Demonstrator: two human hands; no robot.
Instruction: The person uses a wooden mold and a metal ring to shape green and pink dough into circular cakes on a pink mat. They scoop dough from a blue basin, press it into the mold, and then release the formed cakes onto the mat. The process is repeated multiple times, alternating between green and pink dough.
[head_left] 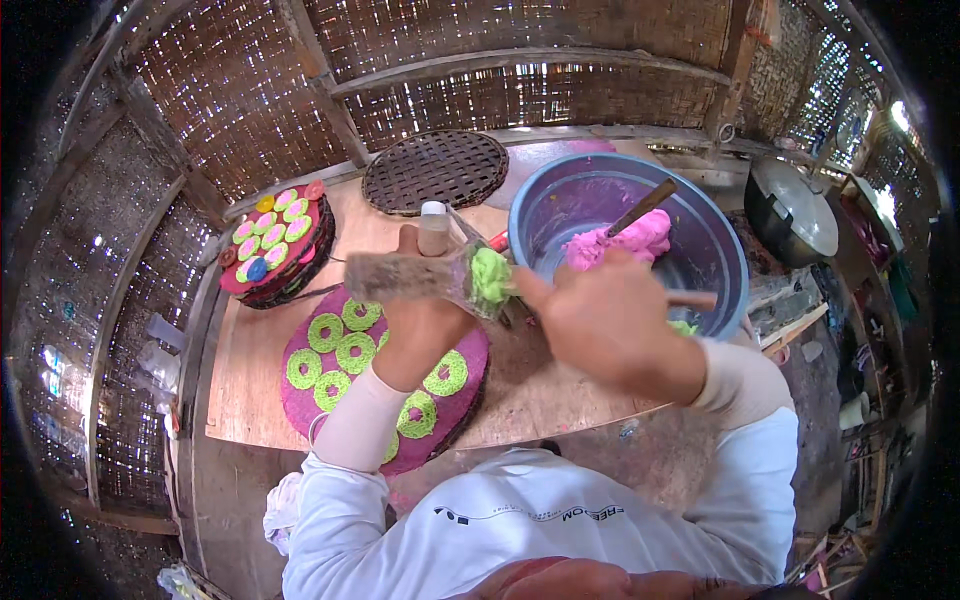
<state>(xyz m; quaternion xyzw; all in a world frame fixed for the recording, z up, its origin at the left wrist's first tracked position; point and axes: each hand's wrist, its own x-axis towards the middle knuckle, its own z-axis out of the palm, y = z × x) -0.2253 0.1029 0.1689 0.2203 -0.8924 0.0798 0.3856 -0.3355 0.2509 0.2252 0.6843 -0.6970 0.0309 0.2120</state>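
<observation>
My left hand is closed round a flat wooden tool, held level above the table. A lump of bright green dough sits at the tool's right end. Close by on the right, my right hand, slightly blurred, grips a thin wooden stick that pokes out past the fist; its fingers reach toward the dough. Below my left forearm lies a round purple tray bearing several green dough rings. The stick's other end cannot be made out.
A blue basin at the right holds pink dough and a wooden-handled tool. Behind are a woven round tray and a white-capped bottle. Stacked red trays with pink-and-green rings stand left; a lidded pot, far right.
</observation>
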